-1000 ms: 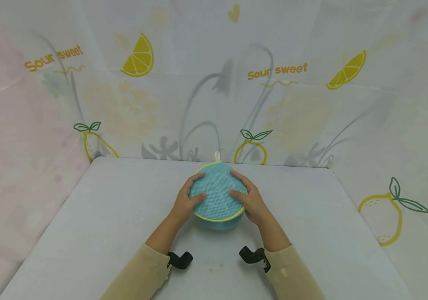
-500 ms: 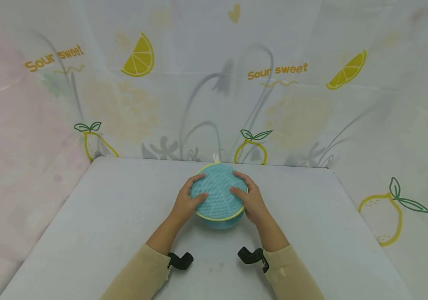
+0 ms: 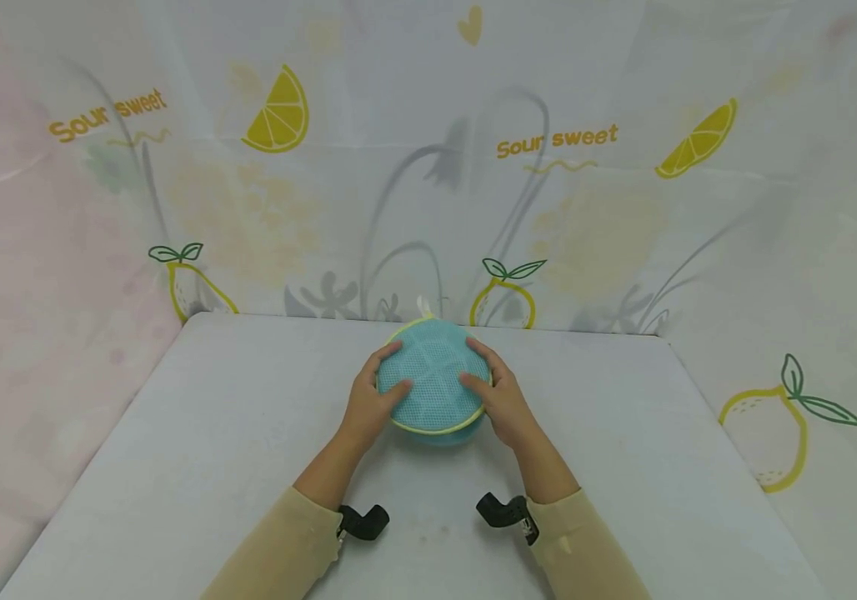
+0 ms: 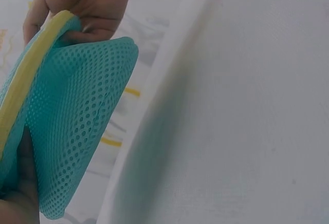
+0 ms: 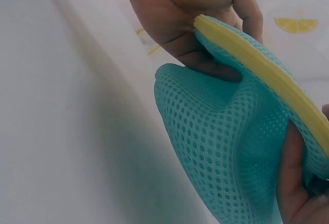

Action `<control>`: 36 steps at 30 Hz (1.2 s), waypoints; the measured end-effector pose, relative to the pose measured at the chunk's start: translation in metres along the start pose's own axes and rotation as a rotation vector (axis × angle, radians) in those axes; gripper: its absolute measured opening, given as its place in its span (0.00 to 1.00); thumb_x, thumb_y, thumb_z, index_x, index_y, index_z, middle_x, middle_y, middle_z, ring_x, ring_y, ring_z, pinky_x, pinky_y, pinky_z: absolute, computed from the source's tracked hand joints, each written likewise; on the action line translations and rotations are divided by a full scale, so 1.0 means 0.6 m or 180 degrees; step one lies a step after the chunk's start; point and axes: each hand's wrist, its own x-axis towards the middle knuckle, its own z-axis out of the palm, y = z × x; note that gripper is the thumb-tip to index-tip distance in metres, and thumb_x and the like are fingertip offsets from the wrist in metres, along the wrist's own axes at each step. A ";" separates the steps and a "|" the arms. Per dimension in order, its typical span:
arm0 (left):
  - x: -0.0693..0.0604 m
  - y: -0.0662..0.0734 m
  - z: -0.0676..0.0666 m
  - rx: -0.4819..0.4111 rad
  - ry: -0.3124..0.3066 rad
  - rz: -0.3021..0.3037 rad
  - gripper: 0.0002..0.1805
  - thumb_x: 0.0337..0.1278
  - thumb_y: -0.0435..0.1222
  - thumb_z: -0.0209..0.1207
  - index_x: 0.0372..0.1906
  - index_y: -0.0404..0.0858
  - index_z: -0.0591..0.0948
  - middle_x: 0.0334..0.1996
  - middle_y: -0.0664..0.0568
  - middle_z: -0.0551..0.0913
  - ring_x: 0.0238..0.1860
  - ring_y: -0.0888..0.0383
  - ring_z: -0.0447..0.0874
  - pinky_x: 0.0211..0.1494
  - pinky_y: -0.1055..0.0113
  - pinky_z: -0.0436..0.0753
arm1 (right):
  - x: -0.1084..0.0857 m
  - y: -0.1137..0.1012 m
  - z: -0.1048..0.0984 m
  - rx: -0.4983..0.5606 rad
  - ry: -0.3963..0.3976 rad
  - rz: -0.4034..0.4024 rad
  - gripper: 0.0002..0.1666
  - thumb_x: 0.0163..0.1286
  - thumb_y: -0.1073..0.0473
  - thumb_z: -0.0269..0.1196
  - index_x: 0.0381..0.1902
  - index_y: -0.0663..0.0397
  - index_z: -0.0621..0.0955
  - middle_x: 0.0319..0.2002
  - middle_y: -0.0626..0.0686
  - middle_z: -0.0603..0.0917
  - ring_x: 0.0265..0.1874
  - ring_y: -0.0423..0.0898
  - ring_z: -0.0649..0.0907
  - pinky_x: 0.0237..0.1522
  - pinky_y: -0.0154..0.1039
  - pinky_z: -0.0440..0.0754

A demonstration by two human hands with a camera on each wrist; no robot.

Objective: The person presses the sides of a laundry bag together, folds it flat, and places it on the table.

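A round light-blue mesh bag (image 3: 434, 379) with yellow trim is held between both hands above the white table (image 3: 173, 467). The left hand (image 3: 370, 404) grips its left side, thumb on the upper face. On the opposite side the right hand (image 3: 505, 404) grips it the same way. A pale loop (image 3: 424, 306) sticks up from the far edge. Both wrist views show the mesh bag (image 4: 77, 111) (image 5: 211, 126) from the side, sagging below its yellow edge, with fingers tucked beneath that edge. Whether anything is inside cannot be told.
A patterned cloth (image 3: 398, 100) with lemon prints hangs behind the table and along both sides. Black wrist mounts (image 3: 364, 522) (image 3: 502, 510) sit at the cuffs of the beige sleeves. The bag's shadow (image 4: 154, 152) falls on the white surface.
The bag has shifted slightly left and toward the back, its loop moving left with it. Both hands keep their grip, the left one moving slightly along with the bag.
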 end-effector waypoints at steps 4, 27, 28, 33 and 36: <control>-0.001 0.004 0.000 -0.0067 0.0084 -0.0054 0.37 0.62 0.31 0.63 0.75 0.44 0.64 0.77 0.47 0.59 0.77 0.46 0.54 0.77 0.49 0.56 | 0.001 0.002 0.000 0.0103 -0.0131 0.0058 0.38 0.75 0.63 0.59 0.78 0.45 0.59 0.80 0.53 0.48 0.76 0.56 0.54 0.71 0.57 0.62; -0.006 0.013 0.021 -0.0374 0.0303 -0.0111 0.38 0.64 0.28 0.60 0.77 0.45 0.61 0.78 0.48 0.54 0.78 0.47 0.49 0.78 0.51 0.51 | -0.003 -0.001 0.006 -0.0073 -0.0232 0.0086 0.41 0.75 0.62 0.59 0.79 0.41 0.56 0.80 0.55 0.45 0.71 0.63 0.62 0.57 0.56 0.78; -0.006 0.012 0.022 -0.0363 0.0293 -0.0127 0.38 0.64 0.28 0.60 0.77 0.45 0.60 0.79 0.48 0.54 0.78 0.47 0.49 0.79 0.51 0.51 | -0.003 -0.001 0.006 -0.0085 -0.0220 0.0080 0.41 0.75 0.62 0.59 0.79 0.41 0.56 0.80 0.55 0.45 0.72 0.62 0.61 0.59 0.57 0.76; -0.007 0.010 0.026 -0.0359 0.0198 -0.0228 0.40 0.64 0.28 0.58 0.78 0.46 0.57 0.79 0.48 0.50 0.79 0.46 0.45 0.79 0.48 0.48 | -0.003 0.001 0.007 -0.0087 -0.0139 0.0055 0.42 0.74 0.65 0.60 0.79 0.44 0.56 0.80 0.54 0.45 0.76 0.58 0.53 0.70 0.59 0.63; -0.008 0.008 0.028 -0.0374 0.0092 -0.0253 0.42 0.63 0.28 0.57 0.79 0.46 0.54 0.80 0.46 0.48 0.79 0.45 0.42 0.79 0.46 0.45 | -0.003 0.001 0.007 -0.0097 -0.0080 0.0015 0.43 0.73 0.66 0.61 0.79 0.46 0.56 0.80 0.55 0.45 0.78 0.57 0.49 0.73 0.58 0.56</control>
